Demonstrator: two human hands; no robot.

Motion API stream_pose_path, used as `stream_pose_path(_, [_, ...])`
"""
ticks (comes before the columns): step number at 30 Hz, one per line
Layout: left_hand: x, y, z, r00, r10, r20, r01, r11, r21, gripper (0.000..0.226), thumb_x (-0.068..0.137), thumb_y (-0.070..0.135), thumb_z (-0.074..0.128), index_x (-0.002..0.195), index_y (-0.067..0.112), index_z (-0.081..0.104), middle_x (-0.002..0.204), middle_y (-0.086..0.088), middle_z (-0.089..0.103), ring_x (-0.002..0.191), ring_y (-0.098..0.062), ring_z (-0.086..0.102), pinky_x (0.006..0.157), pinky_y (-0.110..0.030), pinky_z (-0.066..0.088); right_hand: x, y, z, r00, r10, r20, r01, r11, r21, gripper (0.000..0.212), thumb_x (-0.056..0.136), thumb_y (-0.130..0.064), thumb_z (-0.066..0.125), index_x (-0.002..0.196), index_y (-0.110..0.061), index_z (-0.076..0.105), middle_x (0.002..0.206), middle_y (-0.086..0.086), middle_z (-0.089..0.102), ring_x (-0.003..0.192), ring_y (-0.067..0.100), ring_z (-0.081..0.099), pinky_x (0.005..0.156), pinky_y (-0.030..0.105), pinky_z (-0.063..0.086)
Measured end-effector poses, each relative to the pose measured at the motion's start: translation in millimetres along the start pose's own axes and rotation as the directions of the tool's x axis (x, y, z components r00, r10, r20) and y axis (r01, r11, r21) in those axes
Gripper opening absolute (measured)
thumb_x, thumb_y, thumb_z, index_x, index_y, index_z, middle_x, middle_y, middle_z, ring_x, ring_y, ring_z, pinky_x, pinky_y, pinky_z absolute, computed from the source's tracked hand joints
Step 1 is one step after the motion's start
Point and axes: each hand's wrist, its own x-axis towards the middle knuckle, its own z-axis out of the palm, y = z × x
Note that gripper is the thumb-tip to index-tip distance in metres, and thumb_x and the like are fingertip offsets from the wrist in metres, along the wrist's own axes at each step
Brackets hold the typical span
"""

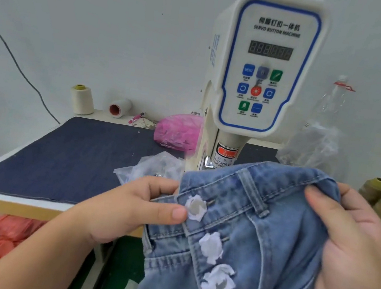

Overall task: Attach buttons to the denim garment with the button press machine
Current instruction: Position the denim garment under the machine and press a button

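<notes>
While your left hand (124, 208) pinches the denim garment (256, 242) beside its top button (195, 207), your right hand (361, 259) grips the waistband, before the machine (267, 64) labelled "SERVO BUTTON MACHINE".

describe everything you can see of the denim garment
The light blue washed denim garment looks like jeans, held up in front of the white button press machine, hiding its base. It shows a waistband with belt loops, pale stitching and a fly with four metal buttons; the upper three carry torn white paper. The left hand pinches the waistband edge by the top button; the right hand grips the bunched waistband.
</notes>
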Motion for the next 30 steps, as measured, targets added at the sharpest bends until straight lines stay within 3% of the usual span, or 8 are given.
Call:
stream_pose_path(3, [8, 6, 6, 0.992, 0.040, -0.116, -0.051, 0.994, -0.096, 0.077, 0.067, 0.031, 0.088, 0.116, -0.017, 0.051, 0.117, -0.042, 0.057, 0.102, -0.045, 0.059, 0.097, -0.063, 0.048, 10, 8, -10, 0.997, 0.026, -0.066, -0.031, 0.997, -0.074, 0.005, 0.069, -0.023, 0.074, 0.074, -0.022, 0.073, 0.075, 0.005, 0.073, 0.070, 0.019, 0.070, 0.061, 0.026, 0.057])
stream_pose_path(6, [18, 16, 14, 0.959, 0.079, -0.272, -0.142, 0.965, -0.222, 0.040, 0.063, 0.017, 0.082, 0.075, -0.005, 0.050, 0.080, -0.027, 0.062, 0.072, -0.033, 0.063, 0.071, -0.041, 0.058, 11, 19, -17, 0.991, -0.011, -0.135, -0.040, 0.929, -0.367, 0.011, 0.078, -0.022, 0.078, 0.083, -0.026, 0.069, 0.085, 0.004, 0.073, 0.081, 0.018, 0.068, 0.071, 0.030, 0.058])
stream_pose_path(10, [31, 28, 25, 0.911, 0.032, -0.410, -0.177, 0.931, -0.320, 0.021, 0.054, 0.010, 0.076, 0.063, 0.006, 0.057, 0.065, -0.015, 0.065, 0.054, -0.024, 0.067, 0.051, -0.028, 0.057, -16, 18, -2, 0.929, -0.369, 0.007, 0.230, 0.563, -0.794, 0.033, 0.079, -0.030, 0.074, 0.102, -0.033, 0.050, 0.102, -0.018, 0.045, 0.100, 0.012, 0.053, 0.091, 0.029, 0.042])
stream_pose_path(13, [35, 29, 37, 0.919, 0.027, -0.393, -0.160, 0.937, -0.310, 0.027, 0.065, 0.010, 0.080, 0.079, 0.007, 0.056, 0.084, -0.022, 0.059, 0.072, -0.034, 0.061, 0.068, -0.040, 0.057, -47, 19, 17, 0.880, -0.390, 0.273, 0.460, 0.548, -0.699, 0.014, 0.085, -0.036, 0.059, 0.082, -0.023, 0.057, 0.087, -0.012, 0.054, 0.089, 0.010, 0.055, 0.080, 0.020, 0.041])
stream_pose_path(19, [32, 36, 60, 0.848, 0.114, -0.517, -0.237, 0.955, -0.178, 0.034, 0.068, 0.025, 0.077, 0.072, 0.008, 0.048, 0.074, -0.015, 0.046, 0.067, -0.029, 0.046, 0.069, -0.042, 0.043, -57, 30, 35, 0.943, 0.205, 0.263, 0.091, 0.602, -0.794, 0.058, 0.056, -0.085, 0.047, 0.091, -0.038, 0.046, 0.095, -0.020, 0.054, 0.094, -0.003, 0.052, 0.075, 0.021, 0.042])
stream_pose_path(23, [35, 38, 59, 0.873, 0.119, -0.474, -0.140, 0.990, -0.009, 0.048, 0.098, 0.024, 0.056, 0.054, 0.008, 0.067, 0.061, -0.009, 0.066, 0.071, -0.017, 0.065, 0.070, -0.019, 0.048, -53, 42, 34, 0.945, 0.131, 0.299, 0.108, 0.741, -0.663, 0.039, 0.071, -0.071, 0.057, 0.094, -0.041, 0.050, 0.095, -0.018, 0.066, 0.086, 0.003, 0.064, 0.073, 0.028, 0.052])
stream_pose_path(28, [47, 39, 54, 0.946, -0.004, -0.324, -0.052, 0.985, -0.165, 0.043, 0.089, 0.047, 0.055, 0.091, 0.004, 0.060, 0.083, -0.014, 0.061, 0.074, -0.025, 0.056, 0.074, -0.035, 0.047, -47, 46, 19, 0.958, 0.106, 0.267, -0.049, 0.976, -0.212, 0.035, 0.083, -0.045, 0.068, 0.113, -0.026, 0.070, 0.108, 0.005, 0.074, 0.103, 0.026, 0.070, 0.092, 0.049, 0.055])
stream_pose_path(30, [48, 26, 44, 0.928, 0.008, -0.373, 0.021, 0.997, 0.074, 0.038, 0.097, 0.044, 0.051, 0.087, 0.009, 0.062, 0.079, -0.004, 0.064, 0.072, -0.021, 0.056, 0.081, -0.036, 0.049, -43, 41, 14, 0.970, 0.130, 0.207, -0.132, 0.991, -0.002, 0.046, 0.079, -0.042, 0.076, 0.118, -0.020, 0.069, 0.114, 0.012, 0.072, 0.108, 0.033, 0.069, 0.092, 0.051, 0.053])
